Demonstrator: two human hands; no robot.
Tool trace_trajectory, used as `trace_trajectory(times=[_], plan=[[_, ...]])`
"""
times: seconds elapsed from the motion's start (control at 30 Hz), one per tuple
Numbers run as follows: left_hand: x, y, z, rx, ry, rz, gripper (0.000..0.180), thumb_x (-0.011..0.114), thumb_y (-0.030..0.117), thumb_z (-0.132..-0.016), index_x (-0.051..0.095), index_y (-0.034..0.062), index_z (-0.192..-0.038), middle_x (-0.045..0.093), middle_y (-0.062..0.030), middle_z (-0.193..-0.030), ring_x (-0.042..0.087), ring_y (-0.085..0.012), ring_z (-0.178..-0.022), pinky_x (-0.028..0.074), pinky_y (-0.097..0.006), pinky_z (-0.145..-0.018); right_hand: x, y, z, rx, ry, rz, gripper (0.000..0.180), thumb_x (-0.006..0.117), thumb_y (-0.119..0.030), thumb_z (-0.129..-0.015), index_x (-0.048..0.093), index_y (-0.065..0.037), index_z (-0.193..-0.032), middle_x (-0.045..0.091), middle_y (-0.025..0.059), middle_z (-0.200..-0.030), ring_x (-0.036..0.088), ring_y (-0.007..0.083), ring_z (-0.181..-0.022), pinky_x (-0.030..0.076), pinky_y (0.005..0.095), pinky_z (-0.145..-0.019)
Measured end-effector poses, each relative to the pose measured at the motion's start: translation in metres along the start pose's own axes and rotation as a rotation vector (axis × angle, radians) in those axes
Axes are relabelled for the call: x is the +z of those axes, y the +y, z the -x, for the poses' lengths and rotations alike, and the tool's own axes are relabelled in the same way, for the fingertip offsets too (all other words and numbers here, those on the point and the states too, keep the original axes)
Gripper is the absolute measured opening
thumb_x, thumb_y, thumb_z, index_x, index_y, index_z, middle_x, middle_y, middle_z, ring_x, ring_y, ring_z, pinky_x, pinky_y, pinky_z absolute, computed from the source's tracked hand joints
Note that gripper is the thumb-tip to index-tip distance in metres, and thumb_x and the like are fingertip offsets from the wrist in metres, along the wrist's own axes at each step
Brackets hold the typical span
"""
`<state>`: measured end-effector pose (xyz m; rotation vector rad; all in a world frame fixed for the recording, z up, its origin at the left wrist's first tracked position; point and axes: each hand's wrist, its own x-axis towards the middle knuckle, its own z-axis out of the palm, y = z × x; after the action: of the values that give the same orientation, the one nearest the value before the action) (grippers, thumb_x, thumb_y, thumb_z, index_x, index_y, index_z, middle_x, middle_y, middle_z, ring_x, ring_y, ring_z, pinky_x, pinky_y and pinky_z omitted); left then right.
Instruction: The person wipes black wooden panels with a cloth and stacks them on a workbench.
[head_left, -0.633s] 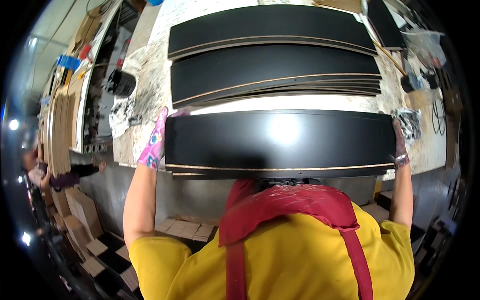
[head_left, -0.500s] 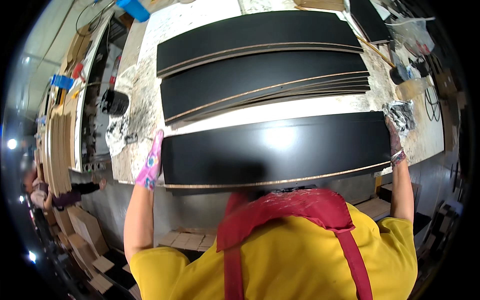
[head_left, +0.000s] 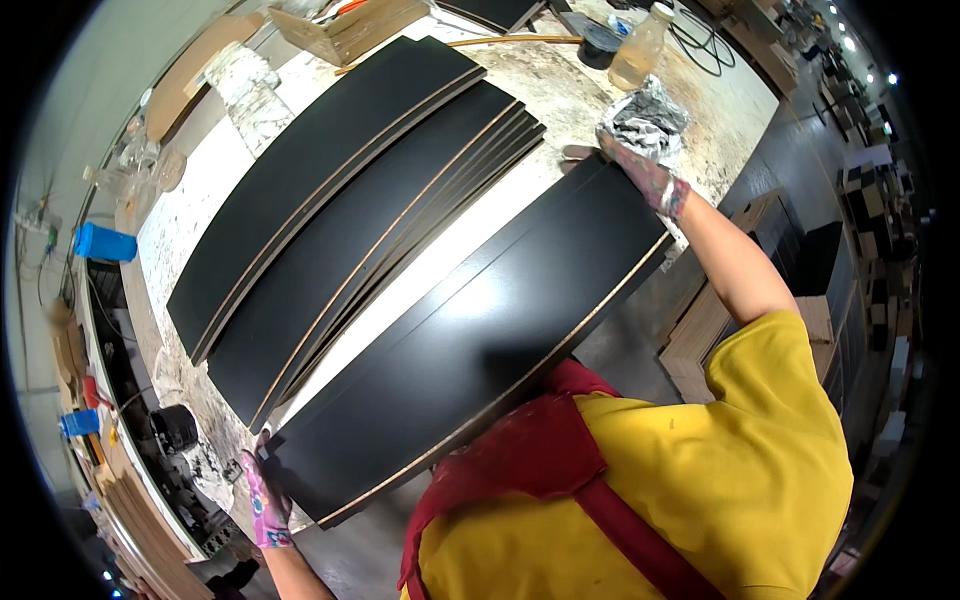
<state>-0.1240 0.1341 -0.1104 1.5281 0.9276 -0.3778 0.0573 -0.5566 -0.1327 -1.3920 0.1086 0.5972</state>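
A long black board with a bare brown edge lies along the near side of the worktable, close against my apron. My left hand, in a pink patterned glove, holds its left end. The right end is in my right hand, whose patterned glove is darkly stained; its fingers curl over the end. Just beyond the board, two stacks of similar black boards lie side by side, the nearer stack showing several layered edges.
Crumpled, black-smeared plastic sits beside my right hand. Behind it are a clear bottle of yellowish liquid and a dark cup. Near the left edge stands a black pot. A blue container stands farther left.
The view has turned, so the table, stacks and held board now run diagonally, with the right side higher in the picture. Both hands remain at the board's ends.
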Motion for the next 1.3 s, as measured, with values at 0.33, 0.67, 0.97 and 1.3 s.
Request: trace_trajectory(times=[0.33,0.67,0.97,1.3], plan=[[-0.069,-0.055,-0.039,0.371,-0.031,-0.376,0.062,0.036,0.046,-0.097,0.034,0.0005,-0.139,0.039,-0.0129,-0.138,0.035,-0.0215,-0.129,0.025,-0.032,-0.109,-0.042,0.054,-0.024,-0.306,-0.207,-0.031,0.065,0.045,-0.044,-0.094,0.025,-0.009,-0.145,0.026,0.0057,-0.15,0.027,0.015,-0.135,0.024,0.0306,-0.111],[0.207,0.152,0.039,0.665,-0.652,-0.764,0.082,0.024,0.066,-0.09,0.036,0.0008,-0.138,0.042,-0.0195,-0.138,0.036,-0.0313,-0.131,0.028,-0.043,-0.108,-0.03,0.037,0.118,-0.502,0.672,0.311,0.034,0.055,-0.037,-0.087,0.063,-0.005,-0.096,0.055,0.0013,-0.068,0.057,0.0117,-0.065,0.044,0.0228,-0.053],[0.367,0.126,-0.006,-0.053,-0.88,-0.763,0.08,0.027,0.067,-0.09,0.037,0.0051,-0.139,0.04,-0.017,-0.139,0.04,-0.0296,-0.126,0.034,-0.038,-0.103,0.156,0.146,0.112,0.24,0.094,0.12,0.023,0.051,-0.022,-0.09,0.068,-0.006,-0.093,0.068,0.0073,-0.086,0.065,0.023,-0.079,0.053,0.0337,-0.068],[0.36,0.122,-0.027,-0.099,-0.842,-0.728,0.076,0.04,0.064,-0.089,0.042,0.0033,-0.135,0.047,-0.0143,-0.133,0.048,-0.0246,-0.118,0.036,-0.032,-0.1,0.155,0.088,0.091,0.242,-0.064,1.086,0.044,0.065,-0.05,-0.076,0.069,-0.006,-0.08,0.065,0.0124,-0.073,0.064,0.0309,-0.07,0.053,0.0407,-0.064]])
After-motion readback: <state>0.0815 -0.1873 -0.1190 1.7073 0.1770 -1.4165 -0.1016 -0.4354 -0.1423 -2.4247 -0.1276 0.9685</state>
